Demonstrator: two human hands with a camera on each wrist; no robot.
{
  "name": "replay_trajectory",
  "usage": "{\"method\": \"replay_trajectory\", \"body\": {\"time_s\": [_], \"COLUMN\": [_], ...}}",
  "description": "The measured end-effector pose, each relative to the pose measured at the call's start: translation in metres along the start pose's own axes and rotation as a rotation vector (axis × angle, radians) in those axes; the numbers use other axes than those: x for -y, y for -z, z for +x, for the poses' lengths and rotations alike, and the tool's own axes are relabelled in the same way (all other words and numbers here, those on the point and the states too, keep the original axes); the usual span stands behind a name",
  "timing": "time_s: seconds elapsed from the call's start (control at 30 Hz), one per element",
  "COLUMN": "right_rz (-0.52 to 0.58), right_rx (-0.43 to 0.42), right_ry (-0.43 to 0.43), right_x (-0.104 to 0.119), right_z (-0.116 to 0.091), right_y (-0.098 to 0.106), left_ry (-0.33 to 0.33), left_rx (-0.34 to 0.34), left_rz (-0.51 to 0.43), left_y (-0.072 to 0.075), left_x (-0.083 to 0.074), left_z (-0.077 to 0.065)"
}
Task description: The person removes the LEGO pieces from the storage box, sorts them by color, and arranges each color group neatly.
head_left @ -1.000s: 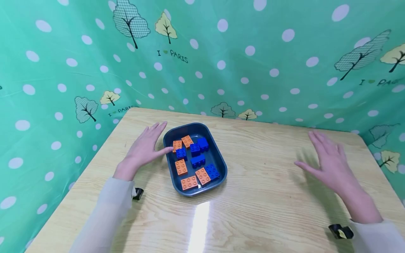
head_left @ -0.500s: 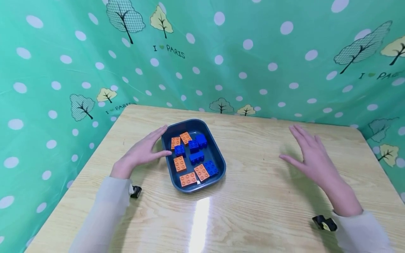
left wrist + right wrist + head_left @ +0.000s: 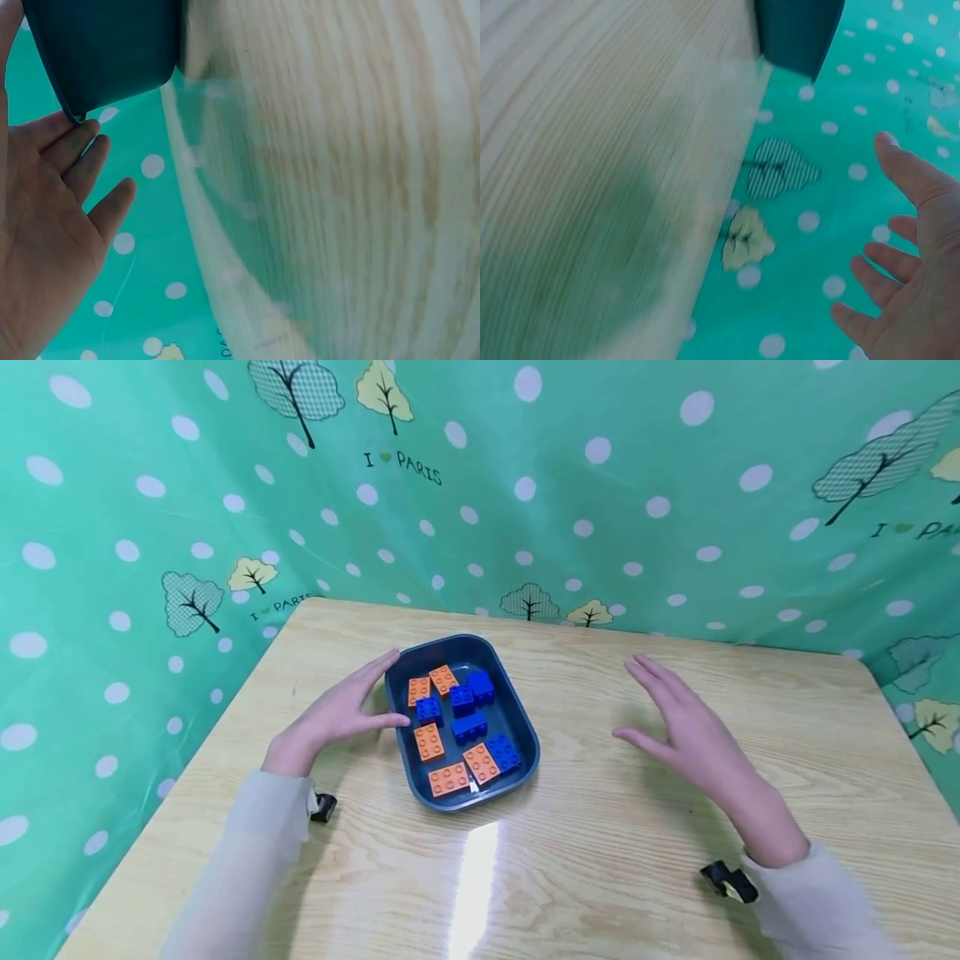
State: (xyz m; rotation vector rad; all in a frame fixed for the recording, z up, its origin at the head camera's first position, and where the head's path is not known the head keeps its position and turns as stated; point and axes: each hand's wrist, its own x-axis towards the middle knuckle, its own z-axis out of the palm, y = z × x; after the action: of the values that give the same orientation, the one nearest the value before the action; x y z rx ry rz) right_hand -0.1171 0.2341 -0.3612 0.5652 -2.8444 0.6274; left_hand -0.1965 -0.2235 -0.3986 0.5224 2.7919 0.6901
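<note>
A dark blue rectangular tray (image 3: pixel 517 724) with rounded corners stands left of the table's middle. Several orange bricks (image 3: pixel 429 742) and blue bricks (image 3: pixel 469 727) lie loose inside it. My left hand (image 3: pixel 333 714) is at the tray's left side, its fingertips at the rim and the thumb reaching over the edge. In the left wrist view, fingers of that hand touch the corner of the tray (image 3: pixel 112 45), without curling round it. To the right of the tray, my right hand (image 3: pixel 693 739) hovers above the table with fingers spread, apart from everything and holding nothing.
The wooden table (image 3: pixel 600 843) bears a bright strip of reflected light in front of the tray. A green dotted curtain (image 3: pixel 480 485) with tree prints hangs along the back and left edges. Black wrist cameras (image 3: pixel 729 882) sit under both sleeves.
My right hand has moved left over the table, closer to the tray. The left hand's fingertips have come up to the tray's rim. The bricks and tray have not visibly moved on the table.
</note>
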Motion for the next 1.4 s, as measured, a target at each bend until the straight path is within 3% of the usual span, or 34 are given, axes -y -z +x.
{"method": "replay_trajectory", "body": {"time_s": [0.33, 0.6, 1.1, 1.23, 1.4], "right_rz": [0.098, 0.281, 0.608, 0.611, 0.534], "right_rx": [0.052, 0.079, 0.388, 0.474, 0.513], "right_ry": [0.084, 0.131, 0.054, -0.014, -0.046], "right_x": [0.043, 0.076, 0.12, 0.128, 0.135], "right_z": [0.023, 0.041, 0.066, 0.072, 0.08], "right_y": [-0.027, -0.046, -0.092, -0.1, -0.109], "left_ry": [-0.007, 0.004, 0.023, 0.025, 0.024], "left_rx": [-0.019, -0.024, -0.013, -0.008, -0.019], "left_rz": [-0.006, -0.007, -0.033, -0.036, -0.039], "left_y": [0.0, 0.001, -0.001, -0.001, 0.0], "left_x": [0.0, 0.001, 0.0, -0.001, -0.001], "left_z": [0.002, -0.001, 0.002, 0.003, 0.003]}}
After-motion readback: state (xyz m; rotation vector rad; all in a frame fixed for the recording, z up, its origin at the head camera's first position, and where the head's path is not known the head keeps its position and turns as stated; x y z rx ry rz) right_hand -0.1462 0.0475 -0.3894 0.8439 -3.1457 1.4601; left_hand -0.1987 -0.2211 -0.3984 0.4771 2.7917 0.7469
